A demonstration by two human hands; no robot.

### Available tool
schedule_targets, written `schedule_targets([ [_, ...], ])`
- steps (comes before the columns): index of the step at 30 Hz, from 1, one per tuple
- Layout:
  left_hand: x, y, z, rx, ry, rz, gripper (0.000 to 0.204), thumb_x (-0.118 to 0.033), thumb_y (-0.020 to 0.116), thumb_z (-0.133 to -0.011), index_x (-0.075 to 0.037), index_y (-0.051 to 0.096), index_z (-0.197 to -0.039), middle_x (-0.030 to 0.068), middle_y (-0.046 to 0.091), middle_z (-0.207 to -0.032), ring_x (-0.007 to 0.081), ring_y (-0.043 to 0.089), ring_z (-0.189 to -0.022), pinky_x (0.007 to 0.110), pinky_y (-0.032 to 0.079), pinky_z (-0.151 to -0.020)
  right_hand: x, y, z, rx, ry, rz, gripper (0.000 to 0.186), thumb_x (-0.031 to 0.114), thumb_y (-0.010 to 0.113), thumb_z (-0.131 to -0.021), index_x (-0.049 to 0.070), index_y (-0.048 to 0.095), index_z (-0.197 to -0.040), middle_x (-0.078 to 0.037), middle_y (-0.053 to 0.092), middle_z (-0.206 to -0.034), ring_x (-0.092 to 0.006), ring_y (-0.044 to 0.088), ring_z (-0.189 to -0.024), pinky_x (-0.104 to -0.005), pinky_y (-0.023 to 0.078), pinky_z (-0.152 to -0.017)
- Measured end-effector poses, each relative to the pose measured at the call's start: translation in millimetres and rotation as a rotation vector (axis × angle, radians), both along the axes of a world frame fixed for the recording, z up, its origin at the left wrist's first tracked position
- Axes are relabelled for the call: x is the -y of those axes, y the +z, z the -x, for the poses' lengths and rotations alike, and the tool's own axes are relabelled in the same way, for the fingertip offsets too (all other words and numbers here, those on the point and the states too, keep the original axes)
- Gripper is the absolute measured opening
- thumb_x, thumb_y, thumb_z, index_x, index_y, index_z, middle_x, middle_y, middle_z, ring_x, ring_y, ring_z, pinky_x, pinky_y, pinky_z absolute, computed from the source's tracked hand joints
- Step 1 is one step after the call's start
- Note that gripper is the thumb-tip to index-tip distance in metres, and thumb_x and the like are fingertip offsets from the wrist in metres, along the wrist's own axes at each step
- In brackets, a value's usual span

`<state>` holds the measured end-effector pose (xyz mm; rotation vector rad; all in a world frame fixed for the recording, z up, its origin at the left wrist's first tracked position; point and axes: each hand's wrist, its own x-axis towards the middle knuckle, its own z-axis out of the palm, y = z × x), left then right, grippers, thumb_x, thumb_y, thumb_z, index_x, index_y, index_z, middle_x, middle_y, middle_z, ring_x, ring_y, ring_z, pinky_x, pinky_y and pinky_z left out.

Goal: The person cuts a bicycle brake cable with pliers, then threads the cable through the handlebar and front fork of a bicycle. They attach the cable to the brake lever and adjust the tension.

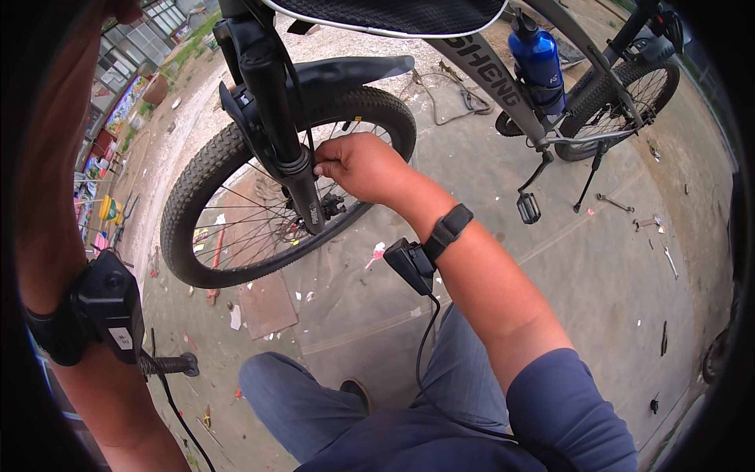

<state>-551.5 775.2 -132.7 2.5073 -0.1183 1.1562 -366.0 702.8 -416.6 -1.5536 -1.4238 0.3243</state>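
Note:
My right hand is closed beside the front fork of a grey bicycle. Its thumb and fingers pinch at a thin black brake cable that runs down along the fork leg. Just below are the wheel hub and the black brake caliper. The front wheel has a knobbly tyre, with a black mudguard above it. My left arm reaches up along the left edge; only a bit of my left hand shows at the top, its fingers mostly cut off.
A blue bottle sits on the frame. The kickstand and pedal are at the right. Several wrenches and paper scraps lie on the floor. A handlebar grip shows near my left forearm. Black devices with cords are strapped to both arms.

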Motion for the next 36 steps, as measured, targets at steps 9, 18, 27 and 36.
schedule_targets([
  [9, 3, 1, -1, -0.037, 0.06, -0.092, 0.036, -0.033, 0.048, -0.112, -0.004, 0.066, -0.12, 0.0056, 0.072, -0.097, 0.0161, 0.073, -0.089, 0.029, 0.059, -0.083, -10, -43, 33, -0.375, 0.098, -0.1, 0.021, 0.007, 0.068, -0.099, -0.001, 0.072, -0.118, -0.006, 0.076, -0.093, -0.0116, 0.07, -0.084, -0.0294, 0.055, -0.078],
  [18, -5, -14, -16, -0.088, 0.055, -0.1, 0.036, -0.033, 0.048, -0.113, -0.004, 0.066, -0.123, 0.0056, 0.072, -0.098, 0.0159, 0.073, -0.09, 0.029, 0.059, -0.084, -24, -65, 42, -0.51, 0.006, -0.201, 0.018, 0.017, 0.073, -0.093, 0.005, 0.074, -0.107, -0.016, 0.075, -0.09, -0.0299, 0.073, -0.081, -0.0382, 0.055, -0.075],
  [27, -10, -26, -18, -0.137, 0.084, -0.158, 0.036, -0.032, 0.047, -0.113, -0.004, 0.066, -0.126, 0.0056, 0.072, -0.1, 0.0157, 0.073, -0.092, 0.029, 0.059, -0.085, -15, -72, 50, -0.108, -0.087, -0.119, 0.013, 0.012, 0.068, -0.097, 0.003, 0.069, -0.107, -0.015, 0.071, -0.092, -0.0338, 0.07, -0.085, -0.0411, 0.056, -0.078],
  [36, -13, -54, -6, -0.174, 0.102, -0.112, 0.035, -0.031, 0.049, -0.113, -0.003, 0.065, -0.126, 0.0052, 0.071, -0.101, 0.0159, 0.073, -0.093, 0.027, 0.058, -0.083, -29, -97, 43, -0.078, -0.111, -0.022, 0.014, 0.016, 0.066, -0.097, 0.008, 0.069, -0.107, -0.014, 0.072, -0.094, -0.0383, 0.068, -0.089, -0.0472, 0.054, -0.076],
])
